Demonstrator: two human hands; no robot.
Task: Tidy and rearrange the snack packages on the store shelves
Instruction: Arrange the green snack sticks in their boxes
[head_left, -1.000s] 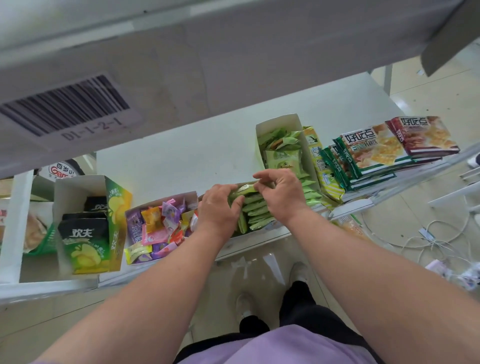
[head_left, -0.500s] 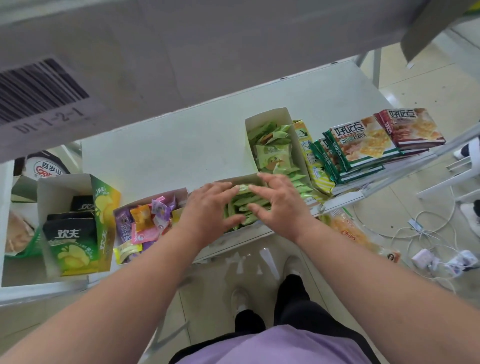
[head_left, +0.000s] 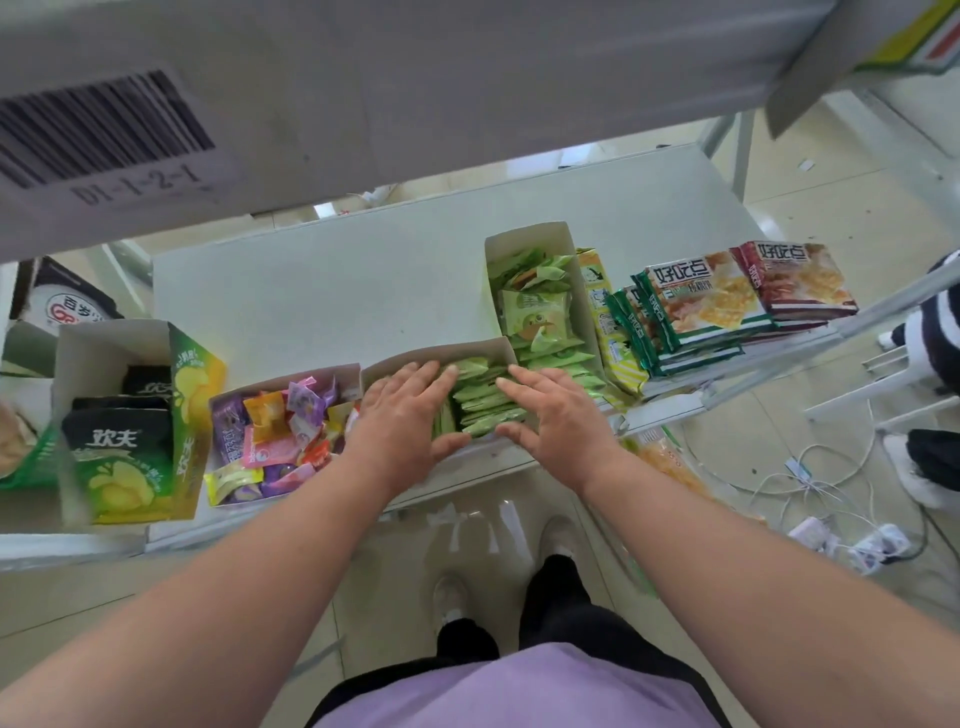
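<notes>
The row of green packets (head_left: 483, 397) stands on edge in an open carton (head_left: 441, 356) at the front lip of the shelf (head_left: 322, 291), flanked by the left hand (head_left: 402, 421) and right hand (head_left: 553, 415), fingers straight and spread, nothing gripped. If squeezed unevenly, packets could be buckled upward or the carton nudged off the edge.

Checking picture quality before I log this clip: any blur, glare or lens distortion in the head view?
Head view: wide-angle bend curves the shelf edges; the barcode label overhead is close and soft; glossy floor shows pale reflections; both hands, left hand and right hand, and the green packets read sharp enough; lighting is even, shadows faint.
</notes>
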